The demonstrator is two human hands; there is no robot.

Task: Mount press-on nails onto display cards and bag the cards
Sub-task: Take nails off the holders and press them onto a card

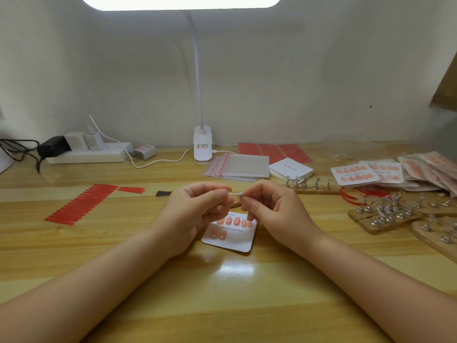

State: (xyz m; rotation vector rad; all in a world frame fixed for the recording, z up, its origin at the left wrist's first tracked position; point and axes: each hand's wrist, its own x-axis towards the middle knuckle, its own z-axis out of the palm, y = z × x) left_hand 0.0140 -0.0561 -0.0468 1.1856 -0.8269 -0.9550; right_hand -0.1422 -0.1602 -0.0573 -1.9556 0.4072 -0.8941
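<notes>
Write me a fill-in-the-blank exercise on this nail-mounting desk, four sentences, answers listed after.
1. The display card under the hands reads "Handmade ____".
2. Its upper row holds ____ pink nails.
3. The left hand and right hand pinch a small ____ holder between them.
4. The stack of clear bags lies just ____ of the lamp base.

Answers: Nail; five; metal; right

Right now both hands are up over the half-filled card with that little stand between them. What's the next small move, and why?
Probably pull the nail free of the small metal stand, which the left hand and right hand pinch from either end, then press it into the lower row of the card. That row shows only two nails; the upper row looks full.
</notes>
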